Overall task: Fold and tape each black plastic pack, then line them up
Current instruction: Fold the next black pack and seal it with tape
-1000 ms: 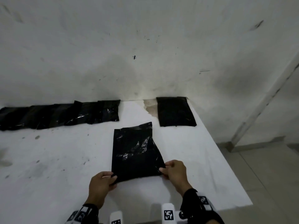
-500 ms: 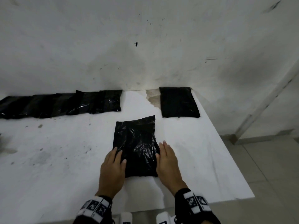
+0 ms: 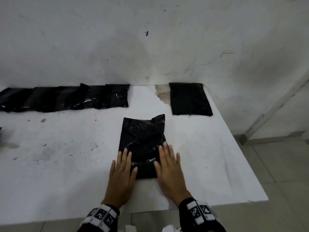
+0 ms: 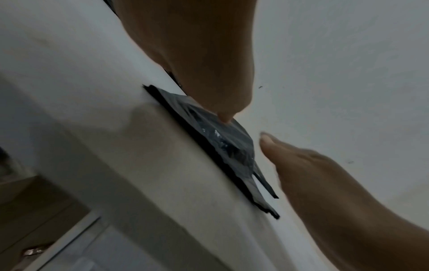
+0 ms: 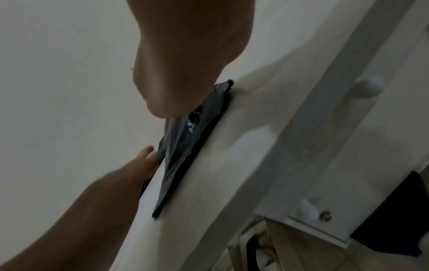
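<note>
Near flap of pack (image 3: 142, 144) now folded over, no longer pinched up at corners as a second ago. Left hand (image 3: 122, 174) and right hand (image 3: 168, 171) flat, fingers straight, pressing crease against counter (image 3: 209, 164). Fold likely done; taping pending. No containers seen. Row of packs (image 3: 66, 97) along wall; single pack (image 3: 189, 99) far right.

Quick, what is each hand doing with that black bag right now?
Left hand: open, fingers flat on the black pack, no grip.
Right hand: open, fingers flat on the pack's right edge.
</note>
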`<state>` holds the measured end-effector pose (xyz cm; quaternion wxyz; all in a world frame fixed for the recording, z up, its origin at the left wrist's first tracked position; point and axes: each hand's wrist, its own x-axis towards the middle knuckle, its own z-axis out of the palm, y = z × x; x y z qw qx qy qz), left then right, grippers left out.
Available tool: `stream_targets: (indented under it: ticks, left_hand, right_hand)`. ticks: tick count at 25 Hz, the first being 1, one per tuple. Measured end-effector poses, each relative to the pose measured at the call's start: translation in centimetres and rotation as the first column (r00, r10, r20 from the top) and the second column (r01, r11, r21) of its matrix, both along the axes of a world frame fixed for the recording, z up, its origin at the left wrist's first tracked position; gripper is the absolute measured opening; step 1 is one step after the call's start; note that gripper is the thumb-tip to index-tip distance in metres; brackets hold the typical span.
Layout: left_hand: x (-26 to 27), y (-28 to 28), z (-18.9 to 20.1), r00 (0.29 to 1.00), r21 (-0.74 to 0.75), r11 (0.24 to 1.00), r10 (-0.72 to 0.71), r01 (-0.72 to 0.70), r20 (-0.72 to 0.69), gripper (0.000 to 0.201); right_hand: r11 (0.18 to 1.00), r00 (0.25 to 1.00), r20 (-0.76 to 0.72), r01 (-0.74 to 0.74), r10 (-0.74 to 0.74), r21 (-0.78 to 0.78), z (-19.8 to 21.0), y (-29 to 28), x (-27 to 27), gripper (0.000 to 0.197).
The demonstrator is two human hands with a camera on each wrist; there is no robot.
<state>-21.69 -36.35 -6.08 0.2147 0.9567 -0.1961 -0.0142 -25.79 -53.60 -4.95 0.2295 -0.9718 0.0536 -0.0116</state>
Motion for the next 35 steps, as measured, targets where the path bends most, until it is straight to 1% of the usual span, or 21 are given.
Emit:
stream_targets:
  ticks: [2, 3, 7, 10, 12, 13, 14, 15, 16, 17, 18, 19, 20, 21, 22, 24, 25, 27, 28, 31, 35]
  left_hand:
    - [-1.1, -0.1, -0.3, 0.996, 0.046, 0.995, -0.086, 0.085, 0.009, 0.06]
    - [-1.7, 0.0, -0.7, 0.994, 0.079, 0.991, -0.113, 0.112, 0.004, 0.055]
    - [-3.2, 1.2, -1.4, 0.987, 0.164, 0.975, -0.138, 0.15, -0.08, 0.054]
    - [-3.1, 1.2, -1.2, 0.983, 0.156, 0.975, -0.143, 0.159, -0.112, 0.057]
    - [-3.1, 1.1, -1.5, 0.98, 0.155, 0.975, -0.138, 0.16, -0.143, 0.059]
    - [-3.1, 1.2, -1.5, 0.982, 0.154, 0.976, -0.136, 0.156, -0.132, 0.063]
    - [-3.2, 1.2, -1.5, 0.985, 0.134, 0.979, -0.146, 0.157, -0.089, 0.069]
    - [-3.3, 1.2, -1.8, 0.989, 0.09, 0.985, -0.145, 0.146, -0.016, 0.076]
    - [-3.2, 1.2, -1.6, 0.99, 0.012, 0.99, -0.137, 0.137, -0.042, 0.079]
    - [-3.3, 1.2, -1.1, 0.987, -0.118, 0.988, -0.117, 0.103, -0.114, 0.074]
    - [-3.3, 1.2, -0.5, 0.984, -0.246, 0.969, -0.077, 0.035, -0.162, 0.063]
    - [-3.2, 1.3, -0.1, 0.988, -0.334, 0.941, -0.008, -0.046, -0.157, 0.052]
    - [-2.9, 1.5, 0.2, 0.992, -0.369, 0.924, 0.062, -0.098, -0.107, 0.046]
    - [-2.5, 1.7, 0.2, 0.993, -0.335, 0.935, 0.103, -0.114, -0.051, 0.045]
    - [-2.1, 2.1, -0.1, 0.995, -0.25, 0.963, 0.102, -0.104, -0.022, 0.051]
    - [-1.2, 3.1, -0.9, 0.998, -0.002, 0.999, 0.049, -0.049, -0.047, 0.075]
    - [-1.0, 3.6, -1.3, 0.997, 0.089, 0.996, 0.028, -0.022, -0.065, 0.08]
    - [-0.8, 4.5, -1.9, 0.998, 0.172, 0.985, -0.009, 0.019, -0.057, 0.081]
    - [-0.8, 4.8, -2.0, 0.998, 0.188, 0.982, -0.024, 0.034, -0.054, 0.08]
    - [-0.8, 5.1, -2.0, 0.995, 0.177, 0.983, -0.035, 0.052, -0.097, 0.081]
    - [-0.5, 5.5, -1.6, 0.979, 0.066, 0.996, -0.052, 0.066, -0.198, 0.085]
  right_hand:
    - [0.98, 0.982, -0.06, -0.182, 0.177, -0.085, -0.3, 1.9, -0.5, 0.057]
    - [0.963, 0.968, -0.088, -0.243, 0.234, -0.114, -0.8, 2.3, -0.7, 0.055]
    - [0.947, 0.941, -0.222, -0.29, 0.255, -0.139, -1.6, 1.5, -1.7, 0.06]
    - [0.933, 0.934, -0.239, -0.31, 0.264, -0.18, -2.0, 0.6, -2.7, 0.057]
    - [0.951, 0.957, -0.205, -0.244, 0.205, -0.188, -2.3, -0.5, -3.6, 0.056]
    - [0.963, 0.972, -0.17, -0.196, 0.165, -0.187, -2.4, -1.2, -4.0, 0.055]
    - [0.971, 0.982, -0.134, -0.158, 0.135, -0.179, -2.5, -2.0, -4.5, 0.056]
    - [0.98, 0.989, -0.085, -0.133, 0.121, -0.15, -2.7, -2.6, -4.8, 0.061]
    - [0.991, 0.995, -0.012, -0.096, 0.095, -0.094, -2.7, -2.9, -5.0, 0.069]
    - [0.999, 0.999, 0.02, -0.039, 0.039, -0.001, -2.6, -3.2, -5.1, 0.076]
    - [0.992, 1.0, 0.0, 0.029, -0.029, 0.12, -2.4, -3.2, -5.0, 0.079]
    - [0.975, 0.994, -0.021, 0.108, -0.106, 0.195, -2.0, -3.0, -4.6, 0.077]
    - [0.963, 0.984, -0.034, 0.178, -0.174, 0.205, -1.5, -2.7, -4.1, 0.078]
    - [0.964, 0.977, -0.038, 0.214, -0.211, 0.159, -1.1, -2.3, -3.5, 0.084]
    - [0.975, 0.977, -0.064, 0.209, -0.204, 0.073, -1.0, -1.9, -3.1, 0.094]
    - [0.986, 0.977, -0.155, 0.134, -0.148, -0.094, -1.2, -1.6, -2.7, 0.1]
    - [0.985, 0.977, -0.17, 0.107, -0.13, -0.136, -1.6, -1.7, -2.7, 0.103]
    - [0.984, 0.98, -0.168, 0.079, -0.106, -0.158, -2.0, -2.1, -3.1, 0.111]
    - [0.985, 0.982, -0.161, 0.073, -0.098, -0.158, -2.2, -2.2, -3.2, 0.109]
    - [0.991, 0.985, -0.159, 0.054, -0.073, -0.122, -2.2, -2.7, -3.3, 0.089]
    - [0.998, 0.988, -0.143, 0.052, -0.057, -0.039, -2.4, -3.4, -3.2, 0.086]
